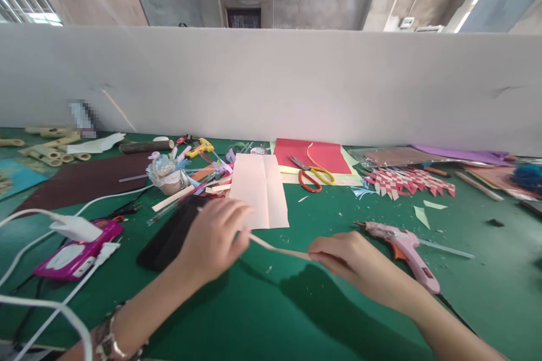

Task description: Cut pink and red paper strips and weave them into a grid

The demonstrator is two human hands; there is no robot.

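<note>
Behind the green tabletop (249, 321), one pale partition (271, 87) ran across the whole width. Over the near part of the tabletop, a thin pale strip (288, 251), which looked like paper, stretched between the two hands. They were apart from each other: the left hand (215, 234) pinched the far-left end, and the right hand (351, 256) pinched the other end between thumb and fingers. The strip had a small bend near the left fingers, so it was wise to pull only gently and evenly, because hard tension could probably tear or wrinkle it. Both pinches were best placed on the edges, with the strip flat and not twisted. Just beyond the left hand lay a creased pink sheet (254, 192). Near the right forearm rested a pink glue gun (400, 242); its nozzle was possibly hot, so the right wrist needed some care there.
</note>
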